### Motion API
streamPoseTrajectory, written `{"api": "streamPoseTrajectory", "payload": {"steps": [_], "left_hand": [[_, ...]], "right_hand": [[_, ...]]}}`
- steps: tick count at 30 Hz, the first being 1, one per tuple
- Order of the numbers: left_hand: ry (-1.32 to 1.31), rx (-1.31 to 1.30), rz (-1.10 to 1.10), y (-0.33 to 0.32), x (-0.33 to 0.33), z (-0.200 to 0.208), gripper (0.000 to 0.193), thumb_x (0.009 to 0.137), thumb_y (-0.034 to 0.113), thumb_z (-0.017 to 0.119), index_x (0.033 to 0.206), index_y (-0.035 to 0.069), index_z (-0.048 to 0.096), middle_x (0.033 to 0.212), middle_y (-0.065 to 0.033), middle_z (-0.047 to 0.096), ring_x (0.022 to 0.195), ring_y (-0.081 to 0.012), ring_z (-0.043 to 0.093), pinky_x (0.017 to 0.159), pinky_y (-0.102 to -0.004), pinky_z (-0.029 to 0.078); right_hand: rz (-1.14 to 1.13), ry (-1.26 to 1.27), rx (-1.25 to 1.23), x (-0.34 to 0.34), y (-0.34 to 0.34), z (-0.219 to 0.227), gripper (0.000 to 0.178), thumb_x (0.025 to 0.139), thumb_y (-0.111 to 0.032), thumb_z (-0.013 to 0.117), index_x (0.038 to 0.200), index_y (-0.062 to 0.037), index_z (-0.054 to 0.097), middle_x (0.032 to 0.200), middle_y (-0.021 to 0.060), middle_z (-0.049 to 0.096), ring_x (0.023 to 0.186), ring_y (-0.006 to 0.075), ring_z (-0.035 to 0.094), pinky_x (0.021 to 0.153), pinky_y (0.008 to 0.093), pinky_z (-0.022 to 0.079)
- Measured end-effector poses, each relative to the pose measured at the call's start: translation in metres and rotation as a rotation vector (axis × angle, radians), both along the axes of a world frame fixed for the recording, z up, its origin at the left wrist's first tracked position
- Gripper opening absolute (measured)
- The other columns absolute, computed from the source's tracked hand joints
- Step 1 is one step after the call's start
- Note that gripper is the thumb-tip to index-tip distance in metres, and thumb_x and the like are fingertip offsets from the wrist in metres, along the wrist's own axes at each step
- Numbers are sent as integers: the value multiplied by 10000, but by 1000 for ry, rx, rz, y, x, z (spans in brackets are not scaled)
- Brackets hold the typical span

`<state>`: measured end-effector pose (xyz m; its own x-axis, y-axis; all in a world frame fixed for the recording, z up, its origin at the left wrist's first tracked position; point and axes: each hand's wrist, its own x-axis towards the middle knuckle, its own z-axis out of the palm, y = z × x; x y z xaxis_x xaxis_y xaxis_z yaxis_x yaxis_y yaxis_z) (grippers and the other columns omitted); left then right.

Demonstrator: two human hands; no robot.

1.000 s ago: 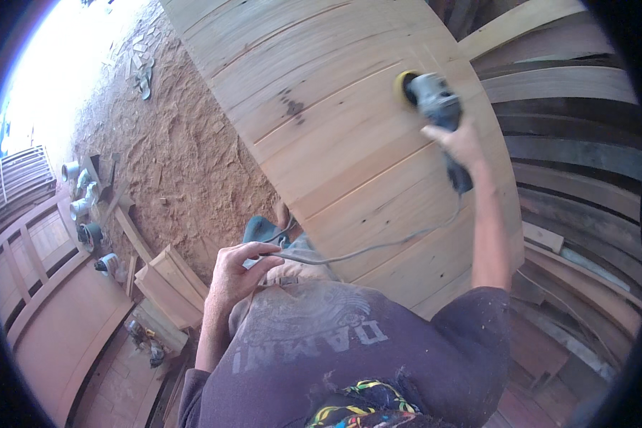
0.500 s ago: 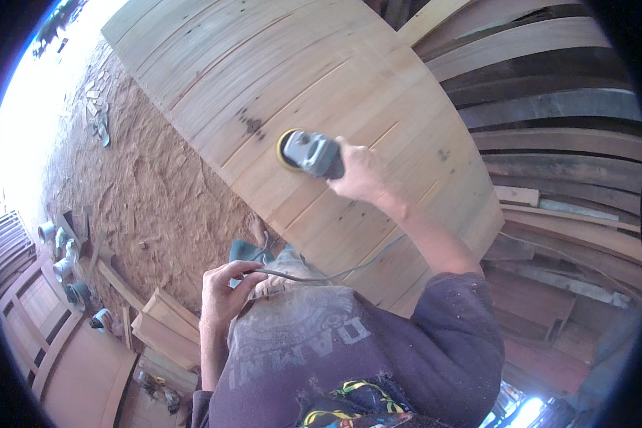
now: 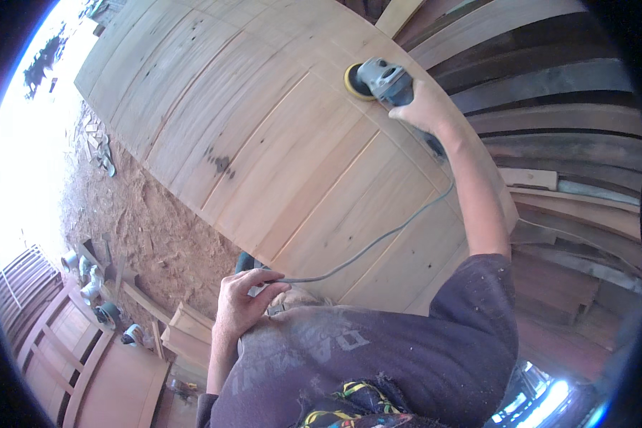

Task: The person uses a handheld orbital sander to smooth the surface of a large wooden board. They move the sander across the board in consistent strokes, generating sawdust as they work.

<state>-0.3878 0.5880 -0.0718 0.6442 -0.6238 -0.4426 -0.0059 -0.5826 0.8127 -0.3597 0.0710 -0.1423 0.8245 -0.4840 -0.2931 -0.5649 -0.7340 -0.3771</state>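
Observation:
My right hand (image 3: 429, 108) is wrapped round the body of a grey angle grinder (image 3: 386, 80) fitted with a yellow-rimmed round sanding pad (image 3: 354, 82). The pad rests at the far right part of a large pale wooden panel (image 3: 278, 164) with grooves between its boards and dark knots. From the tool's rear a grey-green power cord (image 3: 378, 241) loops across the panel to my left hand (image 3: 246, 298). There the cord is pinched between thumb and fingers, close to my waist at the panel's near edge.
Stacked boards (image 3: 556, 114) line the right side close to the panel. Bare brown ground (image 3: 150, 214) lies at the left, with wood scraps (image 3: 93, 139) farther off. Wooden frames (image 3: 57, 349), cut planks (image 3: 189, 332) and several power tools (image 3: 107, 314) sit at the lower left.
My right hand has carried the grinder away and to the right across the panel. The cord has stretched out further over the wood. My left hand still pinches it.

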Motion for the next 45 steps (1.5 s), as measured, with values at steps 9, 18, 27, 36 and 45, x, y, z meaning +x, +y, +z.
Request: {"api": "streamPoseTrajectory", "payload": {"steps": [9,18,27,36,45], "left_hand": [[-67,35,-2,-18,-21,1,227,892,206,948,1036,57,857,941,-97,849,834,-234,828,759,-357,640],[-84,-2,162,52,-61,6,203,922,198,926,1042,51,852,947,-111,848,865,-250,833,781,-362,639],[-81,-101,115,119,-83,-11,261,907,258,938,1070,73,853,951,-100,848,853,-246,825,762,-374,636],[-48,-66,185,143,-93,-17,232,918,239,924,1053,62,861,945,-90,854,863,-209,831,716,-354,640],[-81,-89,107,71,-74,-3,246,888,213,951,1046,50,857,944,-99,854,873,-228,834,785,-351,642]], "right_hand": [[-90,-62,59,14,-121,-18,518,732,-339,935,1098,2,802,1010,204,826,948,329,804,885,444,616],[-131,-163,257,-54,-5,5,521,809,-326,966,1186,-6,803,1022,95,803,915,231,751,881,411,597],[347,121,260,-101,293,21,703,802,-316,962,1354,-36,629,1127,288,802,1094,488,786,974,532,632],[323,146,134,-93,290,25,544,828,-213,886,1259,-36,608,1092,280,797,1079,486,778,961,574,621],[194,-58,90,-81,180,15,533,797,-237,849,1267,-50,680,1058,269,805,1062,488,780,938,561,629]]}}
